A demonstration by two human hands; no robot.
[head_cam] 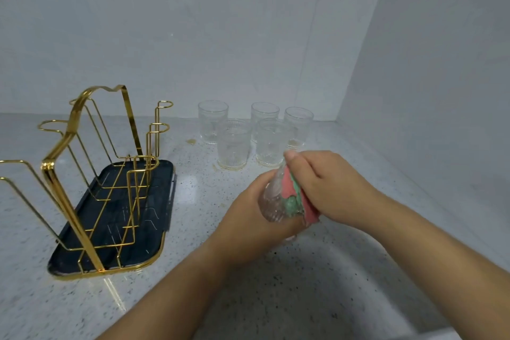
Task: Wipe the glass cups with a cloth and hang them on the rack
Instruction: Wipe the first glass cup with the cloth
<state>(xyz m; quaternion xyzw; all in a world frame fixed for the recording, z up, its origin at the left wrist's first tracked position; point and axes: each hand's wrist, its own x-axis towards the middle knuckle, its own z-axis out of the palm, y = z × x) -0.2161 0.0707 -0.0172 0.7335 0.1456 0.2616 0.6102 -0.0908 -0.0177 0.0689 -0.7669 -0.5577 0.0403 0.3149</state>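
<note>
My left hand point(249, 218) grips a clear patterned glass cup point(271, 201), tilted above the counter. My right hand point(328, 188) presses a pink and green cloth point(294, 196) against the cup's side and into its mouth. Several more glass cups point(234, 143) stand upright in a cluster at the back of the counter, just beyond my hands. The gold wire rack point(82, 163) stands on the left on a dark tray point(154, 201); no cup hangs on its pegs.
The speckled stone counter point(193, 270) runs to white walls behind and on the right. A small yellowish stain point(191, 141) lies near the cups. The rack's tray sits close to the counter's left side.
</note>
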